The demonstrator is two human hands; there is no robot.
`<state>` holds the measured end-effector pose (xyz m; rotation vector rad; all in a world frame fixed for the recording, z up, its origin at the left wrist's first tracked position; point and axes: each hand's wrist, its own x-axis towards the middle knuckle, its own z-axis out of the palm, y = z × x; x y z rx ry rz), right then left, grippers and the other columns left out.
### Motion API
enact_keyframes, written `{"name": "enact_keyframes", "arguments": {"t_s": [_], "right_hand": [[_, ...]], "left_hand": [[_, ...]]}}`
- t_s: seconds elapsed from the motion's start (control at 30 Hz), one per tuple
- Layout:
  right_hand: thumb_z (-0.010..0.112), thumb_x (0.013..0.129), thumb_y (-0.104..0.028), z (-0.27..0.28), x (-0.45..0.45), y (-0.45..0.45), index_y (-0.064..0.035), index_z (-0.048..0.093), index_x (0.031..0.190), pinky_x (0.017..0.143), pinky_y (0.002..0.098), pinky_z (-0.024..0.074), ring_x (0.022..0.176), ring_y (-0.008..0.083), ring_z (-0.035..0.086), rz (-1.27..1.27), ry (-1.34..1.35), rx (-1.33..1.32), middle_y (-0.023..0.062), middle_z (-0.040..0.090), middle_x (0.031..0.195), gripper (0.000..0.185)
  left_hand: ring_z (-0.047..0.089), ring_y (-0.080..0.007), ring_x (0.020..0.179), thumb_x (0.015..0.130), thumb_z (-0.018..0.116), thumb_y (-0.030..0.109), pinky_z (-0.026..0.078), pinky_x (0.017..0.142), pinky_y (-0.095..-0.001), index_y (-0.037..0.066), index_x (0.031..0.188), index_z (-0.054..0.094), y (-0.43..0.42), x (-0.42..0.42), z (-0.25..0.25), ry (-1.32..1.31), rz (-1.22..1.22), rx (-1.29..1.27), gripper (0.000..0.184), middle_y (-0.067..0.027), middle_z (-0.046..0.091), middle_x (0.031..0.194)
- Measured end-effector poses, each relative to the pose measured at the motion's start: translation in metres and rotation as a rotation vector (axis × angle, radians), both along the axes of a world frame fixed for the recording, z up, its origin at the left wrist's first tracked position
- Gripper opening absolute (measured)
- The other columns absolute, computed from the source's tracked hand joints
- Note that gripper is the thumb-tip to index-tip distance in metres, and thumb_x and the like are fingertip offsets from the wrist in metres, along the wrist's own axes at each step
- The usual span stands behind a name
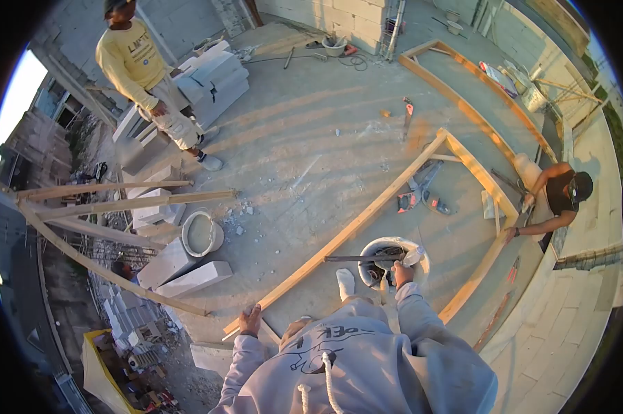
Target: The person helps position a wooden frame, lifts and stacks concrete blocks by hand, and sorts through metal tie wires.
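My left hand [250, 321] is closed on the near end of a long wooden beam [353, 226], part of a timber frame lying over the concrete floor. In my right hand [402, 274] is one end of a dark metal bar [353, 259], whose far end meets the beam's side. Beneath the right hand stands a white bucket [421, 265] with tools in it. Past the beam, red-handled tools [408, 201] lie on the floor inside the frame.
A co-worker [566, 193] crouches at the right, hands at the frame's corner. Another person [135, 65] stands upper left by white blocks [218, 79]. A second frame [463, 103] lies upper right. A round bucket [202, 234] and blocks [194, 279] sit left, near the floor's edge.
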<state>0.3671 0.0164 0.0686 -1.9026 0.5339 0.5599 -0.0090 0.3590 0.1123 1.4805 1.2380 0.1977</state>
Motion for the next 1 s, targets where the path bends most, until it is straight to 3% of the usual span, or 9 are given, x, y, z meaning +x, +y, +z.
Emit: {"name": "enact_keyframes", "arguments": {"t_s": [0.07,0.13,0.27,0.6,0.7,0.73,0.83,0.87,1.0], "right_hand": [[0.058,0.073,-0.024,-0.021,0.009,-0.039,-0.001,0.06,0.07,0.045,0.0325,0.0388,0.051,0.0176,0.051,-0.172,-0.024,-0.007,0.006,0.059,0.063,0.024],[0.055,0.076,-0.025,-0.006,-0.002,-0.075,-0.0014,0.058,0.068,0.034,0.0307,0.0326,0.042,0.0158,0.047,-0.293,-0.017,0.038,0.0053,0.053,0.056,0.025],[0.052,0.078,-0.025,0.011,-0.049,-0.123,-0.0019,0.055,0.066,0.032,0.0286,0.0281,0.032,0.0135,0.036,-0.592,0.014,0.145,0.0012,0.04,0.044,0.027],[0.051,0.08,-0.026,0.041,-0.205,-0.173,-0.0053,0.054,0.07,0.032,0.0276,0.027,0.032,0.011,0.031,-1.274,-0.054,0.171,-0.0014,0.034,0.044,0.023],[0.05,0.08,-0.026,0.028,-0.267,-0.182,-0.0073,0.053,0.072,0.032,0.0271,0.0256,0.033,0.0102,0.028,-1.455,-0.061,0.176,-0.0037,0.031,0.044,0.021],[0.048,0.081,-0.026,0.05,-0.278,-0.178,-0.0089,0.052,0.071,0.033,0.0273,0.0249,0.034,0.0096,0.026,-1.576,0.057,0.167,-0.0052,0.029,0.045,0.02],[0.046,0.082,-0.027,0.023,-0.358,-0.186,-0.0092,0.05,0.071,0.033,0.0289,0.0255,0.034,0.0095,0.027,-1.688,0.021,0.182,-0.005,0.03,0.046,0.021],[0.053,0.077,-0.024,0.037,-0.38,-0.184,-0.0023,0.053,0.069,0.03,0.0282,0.0265,0.033,0.0131,0.034,-1.832,-0.038,0.369,0.0028,0.042,0.051,0.023],[0.044,0.081,-0.024,0.054,-0.452,-0.199,-0.0065,0.047,0.071,0.032,0.0281,0.0245,0.034,0.0087,0.027,-1.997,0.007,0.204,-0.0027,0.029,0.045,0.021]], "left_hand": [[0.052,-0.0136,0.062,0.078,0.057,0.028,0.04,0.051,-0.0265,0.007,0.088,0.057,0.005,0.021,-0.015,-0.026,-0.054,-0.163,0.024,-0.0024,0.054,0.073],[0.049,-0.0121,0.059,0.078,0.057,0.028,0.037,0.046,-0.0249,0.011,0.085,0.055,0.007,0.029,-0.022,0.038,-0.108,-0.26,0.018,0.0003,0.05,0.07],[0.051,-0.0125,0.054,0.072,0.062,0.012,0.038,0.044,-0.0239,0.002,0.08,0.058,0.056,0.063,-0.066,0.161,-0.349,-0.627,0.014,-0.005,0.055,0.067],[0.043,-0.009,0.049,0.078,0.052,0.022,0.024,0.037,-0.0208,0.016,0.074,0.047,0.067,0.348,0.002,0.168,-0.746,-0.275,0.009,0.0055,0.043,0.061],[0.042,-0.0095,0.053,0.079,0.053,0.026,0.027,0.04,-0.0231,0.017,0.075,0.045,0.071,0.405,-0.022,0.083,-0.839,-1.099,0.013,0.0071,0.042,0.063],[0.048,-0.0115,0.063,0.081,0.05,0.027,0.033,0.047,-0.0261,0.014,0.082,0.048,0.058,0.412,-0.02,0.082,-1.007,-1.019,0.014,0.0037,0.051,0.072],[0.052,-0.014,0.066,0.081,0.05,0.026,0.036,0.049,-0.0274,0.01,0.091,0.051,-0.033,0.377,0.001,0.203,-1.013,-0.134,0.019,-0.0018,0.057,0.081],[0.053,-0.0146,0.067,0.081,0.05,0.026,0.037,0.049,-0.0274,0.009,0.094,0.051,-0.042,0.363,-0.008,0.25,-1.041,-0.156,0.021,-0.0034,0.057,0.083],[0.055,-0.0159,0.066,0.08,0.053,0.027,0.038,0.05,-0.0279,0.007,0.101,0.052,-0.066,0.293,-0.057,0.453,-1.124,-0.29,0.028,-0.0068,0.058,0.083]]}}
